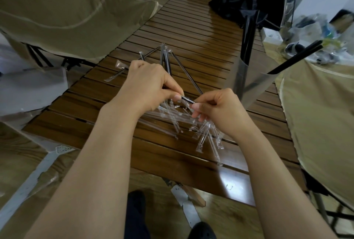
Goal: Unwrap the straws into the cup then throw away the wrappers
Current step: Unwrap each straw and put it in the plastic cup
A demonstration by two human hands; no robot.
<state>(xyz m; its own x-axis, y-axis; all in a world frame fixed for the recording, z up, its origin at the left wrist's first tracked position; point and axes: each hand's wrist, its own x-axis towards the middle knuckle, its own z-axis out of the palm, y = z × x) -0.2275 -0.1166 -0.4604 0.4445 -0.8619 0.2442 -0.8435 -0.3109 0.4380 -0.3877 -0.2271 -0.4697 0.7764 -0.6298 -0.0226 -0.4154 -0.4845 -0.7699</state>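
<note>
Over the slatted counter, the left hand and right hand are pinching one wrapped straw between curled fingers; empty wrappers are lying beneath them; the clear cup is standing to the right, holding black straws.

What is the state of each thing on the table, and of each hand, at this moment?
left hand: pinches the straw's wrapper.
right hand: pinches the straw's bare end.
straw: partly unwrapped, between both hands.
cup: upright, clear, holds black straws.
empty wrappers: piled under the hands.
wrapped straws: lying on the table, not yet opened.
</note>
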